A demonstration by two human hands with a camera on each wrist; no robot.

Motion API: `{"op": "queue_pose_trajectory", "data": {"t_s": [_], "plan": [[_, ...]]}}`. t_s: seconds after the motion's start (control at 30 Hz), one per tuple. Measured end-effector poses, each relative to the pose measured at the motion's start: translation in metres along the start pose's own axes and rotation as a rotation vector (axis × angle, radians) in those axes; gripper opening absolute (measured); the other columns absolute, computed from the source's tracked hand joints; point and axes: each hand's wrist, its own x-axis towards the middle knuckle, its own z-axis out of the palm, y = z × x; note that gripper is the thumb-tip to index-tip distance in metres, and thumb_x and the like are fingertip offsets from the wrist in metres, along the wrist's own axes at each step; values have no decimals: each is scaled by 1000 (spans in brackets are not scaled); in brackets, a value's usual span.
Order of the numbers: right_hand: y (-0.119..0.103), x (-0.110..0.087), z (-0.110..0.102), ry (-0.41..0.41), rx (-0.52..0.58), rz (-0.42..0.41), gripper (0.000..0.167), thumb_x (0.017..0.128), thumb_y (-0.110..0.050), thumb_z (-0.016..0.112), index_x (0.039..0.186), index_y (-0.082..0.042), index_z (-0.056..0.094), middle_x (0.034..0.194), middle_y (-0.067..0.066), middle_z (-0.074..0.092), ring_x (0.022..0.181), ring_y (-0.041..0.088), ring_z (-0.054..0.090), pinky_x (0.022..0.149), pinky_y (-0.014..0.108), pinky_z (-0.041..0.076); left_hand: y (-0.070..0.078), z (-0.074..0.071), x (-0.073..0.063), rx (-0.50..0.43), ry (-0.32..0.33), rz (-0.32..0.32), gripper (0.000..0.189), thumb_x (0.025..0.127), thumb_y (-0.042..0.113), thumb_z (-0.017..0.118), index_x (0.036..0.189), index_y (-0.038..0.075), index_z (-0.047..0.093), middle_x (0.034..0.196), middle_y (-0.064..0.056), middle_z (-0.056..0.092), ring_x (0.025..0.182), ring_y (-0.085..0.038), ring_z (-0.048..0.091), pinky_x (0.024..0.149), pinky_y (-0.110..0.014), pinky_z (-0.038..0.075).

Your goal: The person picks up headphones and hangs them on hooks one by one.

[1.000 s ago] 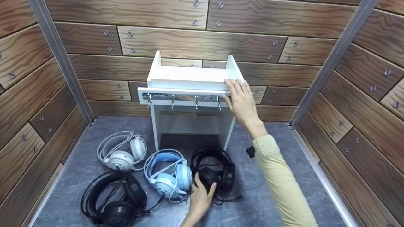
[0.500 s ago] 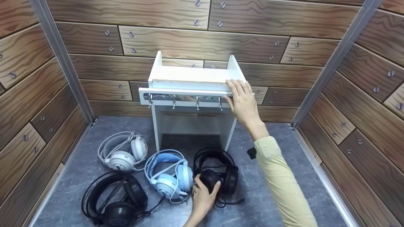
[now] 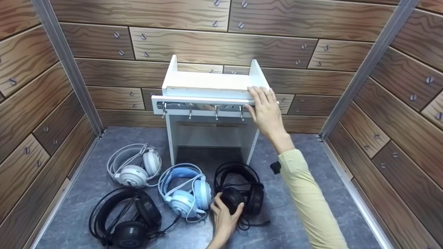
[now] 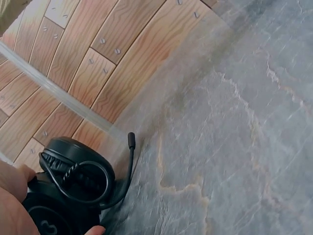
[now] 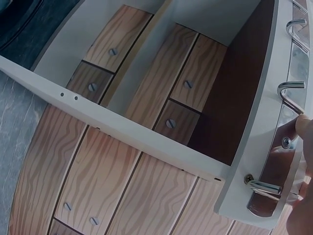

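A white rack [image 3: 207, 81] stands at the back, with a rail [image 3: 204, 112] of several metal hooks along its front. My right hand [image 3: 267, 116] rests on the rack's right front corner, fingers laid straight over the top edge, thumb against the rail near the end hook [image 5: 264, 187]. On the floor in front, my left hand [image 3: 225, 219] grips the near ear cup of a black headset [image 3: 256, 200] between thumb and fingers. The left wrist view shows that headset's boom microphone [image 4: 131, 142]. Beside it lies a light blue headset [image 3: 183, 200], its right cup close to my left fingers.
A white headset [image 3: 133, 173] and another black headset [image 3: 129, 233] lie on the grey floor [image 3: 294, 214] at the left. Wood-patterned walls [image 3: 221, 45] with metal corner strips enclose the space at the back and both sides.
My left hand and the black headset it holds have shifted slightly to the right, away from the light blue headset. My right hand stays on the rack.
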Motion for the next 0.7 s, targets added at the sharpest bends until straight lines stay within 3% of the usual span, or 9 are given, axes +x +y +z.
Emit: {"op": "queue_pose_trajectory", "data": {"t_s": [0.23,0.4,0.5,0.57,0.63,0.7], "plan": [[0,0,-1,-2,-9,-3,54,107,-37,47,152,-8,40,147,14,47,141,34,37,126,45,10,-1,1,1,-37,-66,-1,83,74,39,87,133,4,41,122,-32,48,107,-49,57,90,-58,49],[0,-1,-2,-6,-19,-5,53,107,-36,46,152,-7,40,147,14,47,141,34,37,126,47,12,-1,-2,11,-86,-125,-103,99,78,43,84,145,-7,31,136,-39,44,126,-55,47,104,-61,41],[0,-1,-1,-5,-15,-6,53,107,-35,46,152,-7,40,147,14,47,141,34,37,126,47,12,0,-5,19,-79,-202,-162,108,79,48,82,148,-14,27,142,-43,37,132,-58,39,107,-63,38],[0,-1,0,-5,-13,-5,53,107,-36,46,152,-8,40,147,14,47,141,34,37,126,47,11,-2,-7,24,-80,-265,-196,111,79,51,82,149,-16,28,142,-45,34,131,-61,38,98,-60,49],[0,-1,0,-1,-14,-6,53,107,-35,46,152,-8,40,147,14,47,140,34,37,126,46,11,-2,-9,29,-122,-341,-246,112,78,51,82,149,-16,26,144,-44,31,128,-60,40,79,-54,60],[0,-1,0,3,-18,-8,52,107,-35,46,151,-7,40,146,14,47,140,34,37,126,46,11,-3,-12,34,-182,-414,-306,114,78,52,82,150,-15,25,146,-43,27,123,-57,47,62,-46,62]]}}
